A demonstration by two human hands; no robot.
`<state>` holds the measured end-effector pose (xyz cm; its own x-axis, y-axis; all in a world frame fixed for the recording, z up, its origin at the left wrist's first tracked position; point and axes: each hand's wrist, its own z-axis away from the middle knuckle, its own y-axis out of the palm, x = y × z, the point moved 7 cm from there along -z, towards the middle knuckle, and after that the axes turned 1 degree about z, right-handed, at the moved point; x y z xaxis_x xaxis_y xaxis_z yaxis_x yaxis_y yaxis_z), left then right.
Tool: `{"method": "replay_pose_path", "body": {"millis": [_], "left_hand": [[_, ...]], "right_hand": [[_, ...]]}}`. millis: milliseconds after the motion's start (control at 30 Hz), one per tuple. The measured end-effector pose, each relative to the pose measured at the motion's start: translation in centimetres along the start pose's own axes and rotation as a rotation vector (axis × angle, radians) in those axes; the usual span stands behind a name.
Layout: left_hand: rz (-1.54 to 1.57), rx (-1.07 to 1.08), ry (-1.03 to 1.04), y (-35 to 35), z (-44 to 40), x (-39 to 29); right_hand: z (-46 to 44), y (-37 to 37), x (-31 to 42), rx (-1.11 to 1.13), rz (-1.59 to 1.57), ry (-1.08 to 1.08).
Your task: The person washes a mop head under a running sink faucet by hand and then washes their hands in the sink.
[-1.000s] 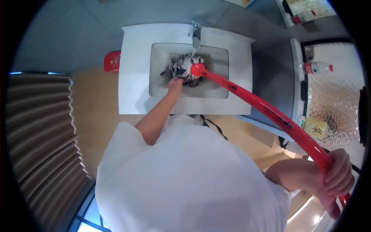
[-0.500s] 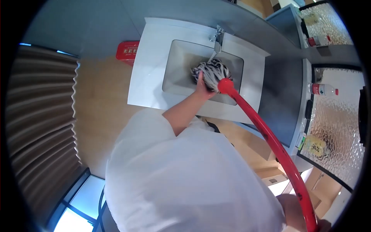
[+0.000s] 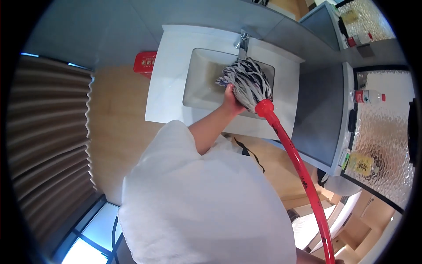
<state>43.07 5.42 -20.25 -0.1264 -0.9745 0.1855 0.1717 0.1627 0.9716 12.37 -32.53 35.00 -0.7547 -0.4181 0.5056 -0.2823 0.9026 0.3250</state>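
Observation:
A mop with grey and dark cloth strips and a red handle is raised over the sink. My left hand is closed around the near side of the strips, close to the red collar; some fingers are hidden beneath them. From there the handle slants down to the lower right. At the bottom edge my right hand shows only as a sliver on the handle, mostly cut off by the frame. The faucet stands behind the mop head, which partly covers its spout.
White countertop surrounds the sink. A red box is on the left by the wall. To the right are a grey cabinet side, a bottle and a yellow-labelled container. A brown curtain hangs at left.
The mop head has risen and shifted right, its strips now hanging more spread. The lower handle has swung left, and my right hand has moved left towards the bottom edge. My left hand keeps its grip.

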Motion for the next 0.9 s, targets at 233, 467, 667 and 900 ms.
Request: {"method": "replay_pose_path", "body": {"millis": [233, 467, 667, 900], "left_hand": [[-0.044, -0.23, -0.022, -8.7, -0.3, -0.5], [-0.149, -0.459, -0.143, -10.8, -0.1, -1.3], [-1.391, -1.003, -0.275, -10.2, 2.0, -7.2], [-2.896, 0.064, 0.521, -4.1, -3.0, -7.4]], "right_hand": [[4.9, -5.4, -3.3, -0.104, 0.101, 0.167], [0.0, 1.4, -12.3, 0.23, 0.084, 0.293], [-0.7, 3.8, -19.1, 0.216, -0.022, 0.227], [-1.7, 6.0, -29.8, 0.277, -0.04, 0.25]]}}
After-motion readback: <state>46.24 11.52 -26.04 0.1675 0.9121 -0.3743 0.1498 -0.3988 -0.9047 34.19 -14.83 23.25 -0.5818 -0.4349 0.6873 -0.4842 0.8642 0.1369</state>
